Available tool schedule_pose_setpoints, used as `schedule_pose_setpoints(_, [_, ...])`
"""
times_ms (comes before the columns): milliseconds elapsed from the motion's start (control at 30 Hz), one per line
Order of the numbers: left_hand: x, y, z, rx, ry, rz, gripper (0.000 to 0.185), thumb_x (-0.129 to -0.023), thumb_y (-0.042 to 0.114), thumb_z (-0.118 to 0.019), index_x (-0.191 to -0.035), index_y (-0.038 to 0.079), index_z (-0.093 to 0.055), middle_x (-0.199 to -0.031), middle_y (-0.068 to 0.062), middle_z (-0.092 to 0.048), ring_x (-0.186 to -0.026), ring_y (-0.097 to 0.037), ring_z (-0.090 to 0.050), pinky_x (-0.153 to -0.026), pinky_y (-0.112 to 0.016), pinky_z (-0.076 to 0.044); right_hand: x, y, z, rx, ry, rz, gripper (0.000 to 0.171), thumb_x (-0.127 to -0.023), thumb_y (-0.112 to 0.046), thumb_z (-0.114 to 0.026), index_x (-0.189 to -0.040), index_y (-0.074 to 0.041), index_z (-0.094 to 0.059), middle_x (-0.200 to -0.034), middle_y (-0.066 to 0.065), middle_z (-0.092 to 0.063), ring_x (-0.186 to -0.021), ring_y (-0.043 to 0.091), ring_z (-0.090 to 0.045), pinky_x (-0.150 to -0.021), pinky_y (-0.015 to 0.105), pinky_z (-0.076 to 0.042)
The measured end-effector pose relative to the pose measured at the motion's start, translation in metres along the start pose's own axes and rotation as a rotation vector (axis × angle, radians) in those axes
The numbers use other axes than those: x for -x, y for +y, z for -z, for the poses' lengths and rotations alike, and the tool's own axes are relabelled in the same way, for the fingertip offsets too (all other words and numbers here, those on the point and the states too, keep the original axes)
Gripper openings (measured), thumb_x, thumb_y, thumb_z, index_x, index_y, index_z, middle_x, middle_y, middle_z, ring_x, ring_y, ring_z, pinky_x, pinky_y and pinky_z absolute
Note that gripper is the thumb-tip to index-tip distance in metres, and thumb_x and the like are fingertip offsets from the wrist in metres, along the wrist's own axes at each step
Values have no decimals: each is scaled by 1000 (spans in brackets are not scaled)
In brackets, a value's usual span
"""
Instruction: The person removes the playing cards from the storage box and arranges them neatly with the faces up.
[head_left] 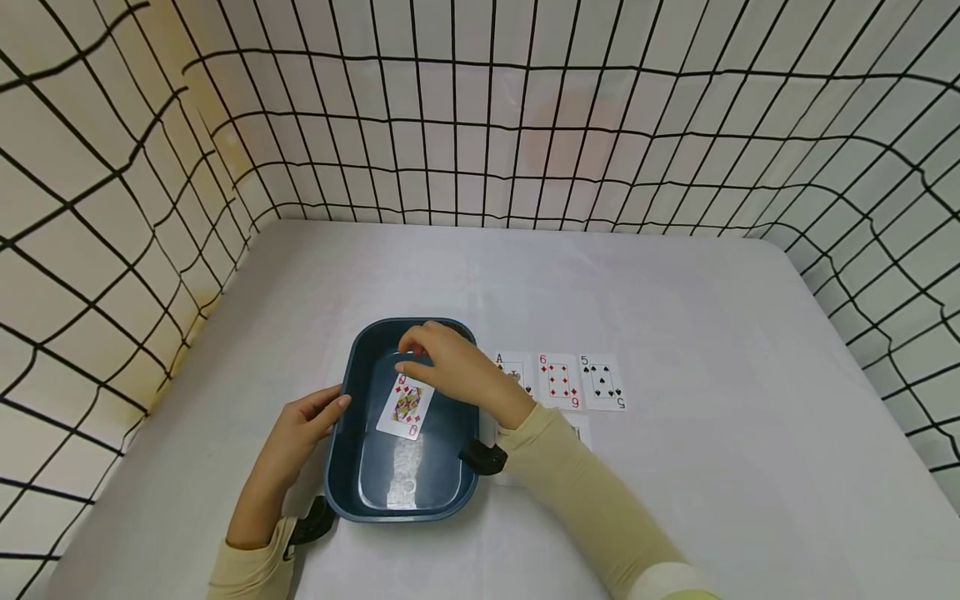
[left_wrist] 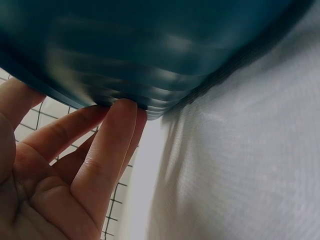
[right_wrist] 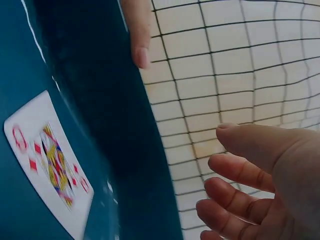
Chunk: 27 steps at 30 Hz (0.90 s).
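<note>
Hands at one blue tray (head_left: 360,467) with one queen of diamonds (head_left: 406,406).

From my head view, my left hand (head_left: 300,429) touches the tray's left rim, fingers straight; my right hand (head_left: 442,358) hovers over the card, fingers relaxed, empty. Three cards (head_left: 558,382) lie in a row on the desk (head_left: 712,333). My left wrist view adds fingertips (left_wrist: 122,107) under the rim. My right wrist view shows the queen lying inside, fingers apart.

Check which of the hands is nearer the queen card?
Right. The right hand hovers over the queen card in the tray; the left hand touches the tray's outer left rim.
</note>
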<state>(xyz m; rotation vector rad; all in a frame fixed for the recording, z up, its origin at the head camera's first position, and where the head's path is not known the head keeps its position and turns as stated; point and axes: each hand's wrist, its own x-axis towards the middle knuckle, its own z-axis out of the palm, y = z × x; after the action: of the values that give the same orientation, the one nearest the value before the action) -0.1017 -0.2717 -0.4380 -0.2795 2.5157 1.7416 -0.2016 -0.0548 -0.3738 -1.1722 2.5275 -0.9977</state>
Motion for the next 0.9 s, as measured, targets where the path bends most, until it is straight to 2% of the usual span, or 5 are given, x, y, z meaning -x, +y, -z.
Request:
schedule_pose_setpoints(200, [1,-1,1,-1,-9,-18,53,-91,36,-51,-127,-2,-48,-123,-21,-51,-111,-37,-49,-87,-52,-41,-18,-1,-25,66,-63,-70,37,-86,-38,-58,-111,-11,-58,-99,0,-53,-88,10,-50,-74,22,-44])
schedule_pose_setpoints(400, [1,-1,0,8,-16,-35,51,-91,34,-51,-126,-2,-48,-123,-21,-51,-111,-36,-49,-86,-53,-41,-25,2,-44,225,-188,-186,73,-72,-58,-64,-125,-10,-51,-119,7,-49,-102,19,-48,-80,36,-47])
schedule_pose_setpoints(600, [0,-1,0,-8,-8,-35,52,-91,35,-51,-127,-3,-48,-123,-21,-51,-110,-36,-50,-86,-52,-42,-24,3,-51,382,-260,-317,98,-59,-59,-73,-133,-4,-39,-126,15,-40,-111,28,-40,-91,45,-37])
schedule_pose_setpoints(767, [0,-1,1,-26,-1,-23,54,-90,36,-51,-127,-3,-48,-123,-21,-51,-110,-37,-49,-87,-52,-41,-22,5,-53,491,-264,-328,95,-56,-54,-79,-128,-4,-42,-115,14,-45,-103,26,-41,-87,41,-38])
schedule_pose_setpoints(900, [0,-1,1,-34,0,-11,55,-90,37,-51,-128,-2,-47,-124,-21,-50,-112,-37,-48,-88,-53,-40,-23,7,-53,448,-236,-327,86,-60,-46,-80,-126,-3,-44,-114,16,-48,-102,28,-44,-87,40,-38])
